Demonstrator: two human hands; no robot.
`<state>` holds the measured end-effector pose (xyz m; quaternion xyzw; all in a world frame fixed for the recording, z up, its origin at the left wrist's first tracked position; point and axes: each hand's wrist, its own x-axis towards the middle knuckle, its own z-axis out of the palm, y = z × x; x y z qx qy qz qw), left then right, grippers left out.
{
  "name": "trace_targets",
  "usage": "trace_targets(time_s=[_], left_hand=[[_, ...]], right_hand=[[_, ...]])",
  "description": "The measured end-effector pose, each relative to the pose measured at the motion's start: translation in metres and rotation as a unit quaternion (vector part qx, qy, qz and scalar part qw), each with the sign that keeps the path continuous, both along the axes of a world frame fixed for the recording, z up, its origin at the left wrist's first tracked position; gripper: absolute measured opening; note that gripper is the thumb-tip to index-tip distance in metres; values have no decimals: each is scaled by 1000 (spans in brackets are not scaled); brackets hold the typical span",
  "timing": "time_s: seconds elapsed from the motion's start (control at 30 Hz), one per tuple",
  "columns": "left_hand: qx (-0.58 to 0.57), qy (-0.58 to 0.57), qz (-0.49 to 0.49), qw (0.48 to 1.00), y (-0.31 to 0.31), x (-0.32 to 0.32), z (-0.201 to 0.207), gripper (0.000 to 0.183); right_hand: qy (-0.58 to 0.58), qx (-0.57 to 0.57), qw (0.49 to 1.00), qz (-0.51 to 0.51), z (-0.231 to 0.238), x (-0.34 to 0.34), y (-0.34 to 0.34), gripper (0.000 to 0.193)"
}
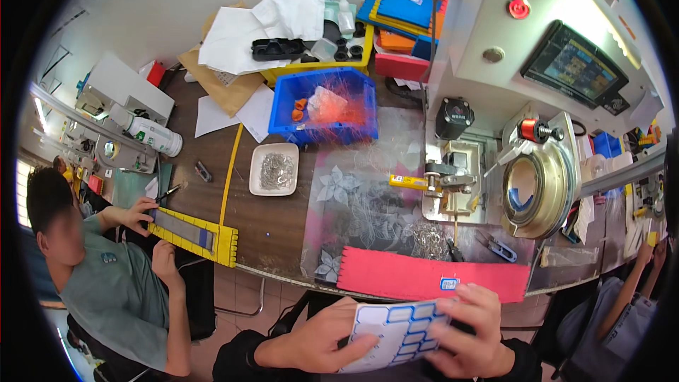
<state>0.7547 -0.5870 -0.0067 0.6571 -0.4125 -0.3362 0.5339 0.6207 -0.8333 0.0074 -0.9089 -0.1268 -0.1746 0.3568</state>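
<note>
A white sheet of blue-bordered stickers (402, 334) is held low at the table's front edge. My left hand (322, 336) pinches its left side, thumb on top. At the sheet's right edge, the fingers of my right hand (472, 332) are curled and closed on it; some fingertips are blurred. Just beyond my hands lies a long pinkish-red board (396, 272) with notched ends. One small blue-and-white sticker (450, 284) is on that board, close to my right fingertips.
A machine with a round metal bowl (520, 201) and screen (576, 67) stands at right. Blue snips (496, 246) lie before it. Farther left are a blue bin (283, 110) with red wire and a white dish (256, 170) of metal pieces. Another person handles a yellow board (225, 244) at left.
</note>
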Motion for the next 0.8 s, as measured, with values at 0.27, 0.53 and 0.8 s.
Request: trace_targets(time_s=[0.27, 0.53, 0.8], left_hand=[[-116, 17, -70, 991, -22, -3, 3, 22], [-79, -4, -51, 996, -21, -8, -1, 24], [-65, -113, -63, 990, -22, -6, -1, 25]], right_hand=[[63, 13, 997, 50, 7, 13, 22, 52], [109, 66, 991, 34, -1, 16, 20, 38], [126, 173, 975, 66, -5, 20, 14, 28]])
